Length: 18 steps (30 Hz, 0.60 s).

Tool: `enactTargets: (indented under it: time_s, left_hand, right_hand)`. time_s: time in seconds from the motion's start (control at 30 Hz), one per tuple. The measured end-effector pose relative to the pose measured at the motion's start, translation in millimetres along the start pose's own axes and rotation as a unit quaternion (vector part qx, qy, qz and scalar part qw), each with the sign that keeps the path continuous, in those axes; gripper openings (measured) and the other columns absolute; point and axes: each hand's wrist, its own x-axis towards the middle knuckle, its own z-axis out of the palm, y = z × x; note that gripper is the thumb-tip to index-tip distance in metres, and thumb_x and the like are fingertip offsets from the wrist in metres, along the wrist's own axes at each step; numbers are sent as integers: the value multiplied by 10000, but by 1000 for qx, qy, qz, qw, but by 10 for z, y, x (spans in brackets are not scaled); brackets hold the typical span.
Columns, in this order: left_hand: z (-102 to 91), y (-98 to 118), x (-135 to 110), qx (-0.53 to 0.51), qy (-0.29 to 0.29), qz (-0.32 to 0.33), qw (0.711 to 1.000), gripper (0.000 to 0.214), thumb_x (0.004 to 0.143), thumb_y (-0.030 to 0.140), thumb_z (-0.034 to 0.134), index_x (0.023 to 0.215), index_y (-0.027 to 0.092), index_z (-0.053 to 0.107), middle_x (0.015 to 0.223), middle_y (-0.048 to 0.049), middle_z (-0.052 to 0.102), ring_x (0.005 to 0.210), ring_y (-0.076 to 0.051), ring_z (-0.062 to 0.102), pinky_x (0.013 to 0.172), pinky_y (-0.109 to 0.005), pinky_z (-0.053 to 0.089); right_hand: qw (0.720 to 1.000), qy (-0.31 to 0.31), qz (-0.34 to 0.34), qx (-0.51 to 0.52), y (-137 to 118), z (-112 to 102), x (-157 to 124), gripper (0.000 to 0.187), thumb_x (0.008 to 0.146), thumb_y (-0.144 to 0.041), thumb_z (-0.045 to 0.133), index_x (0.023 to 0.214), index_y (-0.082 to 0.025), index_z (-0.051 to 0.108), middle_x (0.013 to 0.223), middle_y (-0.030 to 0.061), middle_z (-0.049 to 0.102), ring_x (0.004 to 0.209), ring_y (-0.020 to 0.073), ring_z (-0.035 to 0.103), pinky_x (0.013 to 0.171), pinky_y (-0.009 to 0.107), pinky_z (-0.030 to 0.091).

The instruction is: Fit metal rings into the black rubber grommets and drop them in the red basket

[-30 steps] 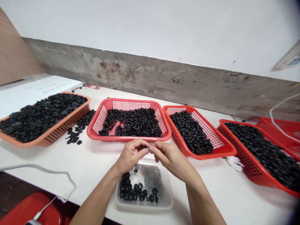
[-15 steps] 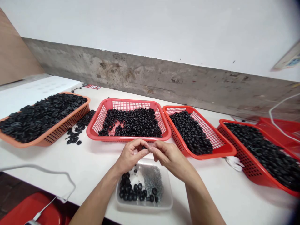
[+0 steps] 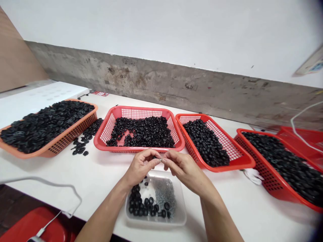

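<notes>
My left hand (image 3: 141, 166) and my right hand (image 3: 183, 168) meet fingertip to fingertip above a clear plastic tray (image 3: 180, 215). Both are closed in a pinch on a small black rubber ring (image 3: 154, 157) and a tiny metal piece between them, mostly hidden by the fingers. The clear tray holds several black rings (image 3: 143, 205) on its left and a heap of small silvery screws (image 3: 164, 193) on its right. Just beyond my hands stands a red basket (image 3: 107, 129) of black ring-shaped parts.
An orange basket (image 3: 73, 131) of flat black parts sits at the left, with loose pieces (image 3: 84, 139) beside it. Two more red baskets (image 3: 242, 161) (image 3: 271, 183) of black parts lie at the right. A white cable (image 3: 50, 183) crosses the near-left table edge.
Hardly anything: my fingertips have shifted slightly around the small part, and both hands stay in the same place above the clear tray.
</notes>
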Motion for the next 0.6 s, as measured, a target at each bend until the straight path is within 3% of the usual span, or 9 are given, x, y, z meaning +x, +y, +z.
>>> enactTargets:
  time_s: [0.47,0.6]
  left_hand:
    - [-7,-37,-3,16,4,14,1000,191,849,337,700,927,164,679,854,-32,643,770,-141,551,704,-254,427]
    - [-6,-16,0,16,-2,12,1000,184,854,323,692,944,162,683,800,-16,625,692,-121,509,658,-245,406]
  right_hand:
    - [999,-24,30,5,41,9,12,369,1022,-427,434,766,-189,553,678,-20,594,624,114,539,603,237,383]
    - [999,-32,33,-4,37,10,14,415,1019,-463,432,735,-188,558,681,-16,601,627,113,540,601,233,383]
